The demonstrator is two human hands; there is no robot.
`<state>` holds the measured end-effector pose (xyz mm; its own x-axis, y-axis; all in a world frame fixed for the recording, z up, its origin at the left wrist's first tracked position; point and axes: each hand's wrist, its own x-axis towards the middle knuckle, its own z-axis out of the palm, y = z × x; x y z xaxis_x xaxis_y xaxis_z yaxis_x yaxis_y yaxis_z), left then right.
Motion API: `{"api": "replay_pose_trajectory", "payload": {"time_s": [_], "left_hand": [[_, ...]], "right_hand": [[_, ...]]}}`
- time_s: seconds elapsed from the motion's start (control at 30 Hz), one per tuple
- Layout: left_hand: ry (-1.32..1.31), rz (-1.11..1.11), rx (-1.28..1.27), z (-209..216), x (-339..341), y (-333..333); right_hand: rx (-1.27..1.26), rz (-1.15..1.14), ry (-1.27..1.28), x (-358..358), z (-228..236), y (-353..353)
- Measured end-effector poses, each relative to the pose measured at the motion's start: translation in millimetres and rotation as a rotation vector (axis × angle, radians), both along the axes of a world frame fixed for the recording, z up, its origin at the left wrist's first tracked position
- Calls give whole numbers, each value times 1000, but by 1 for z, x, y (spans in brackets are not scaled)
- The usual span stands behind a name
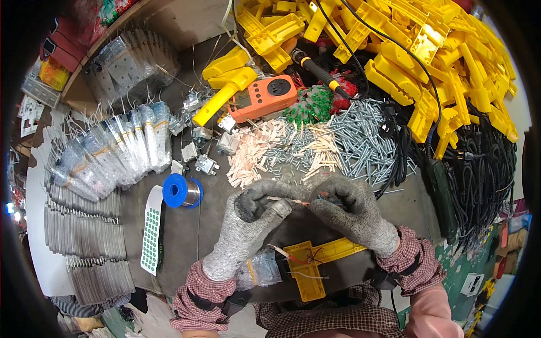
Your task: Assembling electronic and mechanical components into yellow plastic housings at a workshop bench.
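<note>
My left hand (pixel 256 211), in a grey glove, pinches a thin pale strip or wire end (pixel 284 200). Its exact kind is too small to tell. My right hand (pixel 355 214), gloved the same way, has thumb and fingers closed at the reddish other end of that strip. Below the hands lies an open yellow plastic housing (pixel 307 284) with a long yellow arm (pixel 338 249). Thin red and dark wires (pixel 307 257) and a pale-sleeved lead (pixel 277 249) come out of it. A part in clear plastic wrap (pixel 259 270) lies beside it, near my left wrist.
Piles of pale small sleeves (pixel 253 152) and screws (pixel 360 146) lie beyond my hands. Further back are an orange meter (pixel 262 100), yellow housings (pixel 394 56) and black cables (pixel 479 186). Leftward sit a blue solder spool (pixel 174 190), a green-dotted sheet (pixel 151 236) and wrapped parts (pixel 107 149).
</note>
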<state>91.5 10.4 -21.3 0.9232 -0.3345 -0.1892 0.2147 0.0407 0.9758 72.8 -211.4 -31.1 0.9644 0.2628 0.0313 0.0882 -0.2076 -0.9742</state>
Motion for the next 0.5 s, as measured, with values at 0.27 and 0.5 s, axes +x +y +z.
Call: {"api": "replay_pose_trajectory", "payload": {"time_s": [0.27,0.5], "left_hand": [[-55,-50,54,-1,-1,-1],[-114,-19,171,-6,-4,-2]], "right_hand": [[-131,5,-107,4,-4,3],[-161,-20,-313,3,-9,7]]}}
